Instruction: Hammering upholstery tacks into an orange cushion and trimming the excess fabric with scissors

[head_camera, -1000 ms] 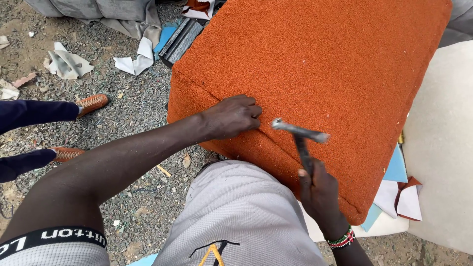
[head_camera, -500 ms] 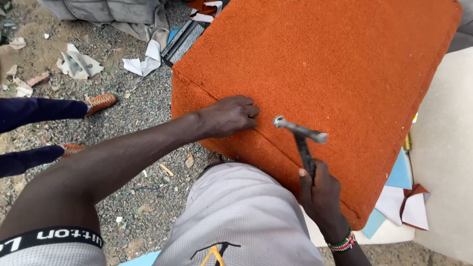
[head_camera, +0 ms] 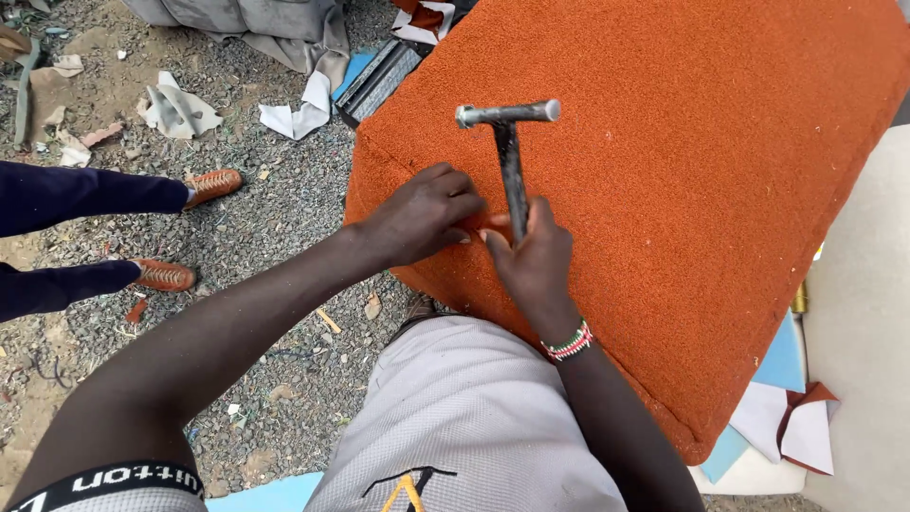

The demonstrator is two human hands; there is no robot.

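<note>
1. Since the earlier frames our right hand (head_camera: 533,254) has come up and inward, so it now sits just beside our left hand (head_camera: 424,213) on the near-left edge of the orange upholstered cushion (head_camera: 682,171); before, the two hands were well apart.
2. Along with it the hammer (head_camera: 509,161) has swung from lying low across the fabric to standing nearly upright, its metal head (head_camera: 506,113) raised above both hands.
3. Our right hand is closed around the lower part of the dark handle, a beaded bracelet (head_camera: 569,341) showing at the wrist.
4. Our left hand is curled with fingertips pressed into the cloth by the edge seam; whether it pinches a tack we cannot tell.
5. We judge the lifted head to mean a blow is being lined up close to the left fingertips, so the work at this edge is still under way.
6. Beside us, another person's legs and brown shoes (head_camera: 210,186) stand on the gravel ground (head_camera: 265,284), with paper scraps (head_camera: 180,109) lying about.
</note>
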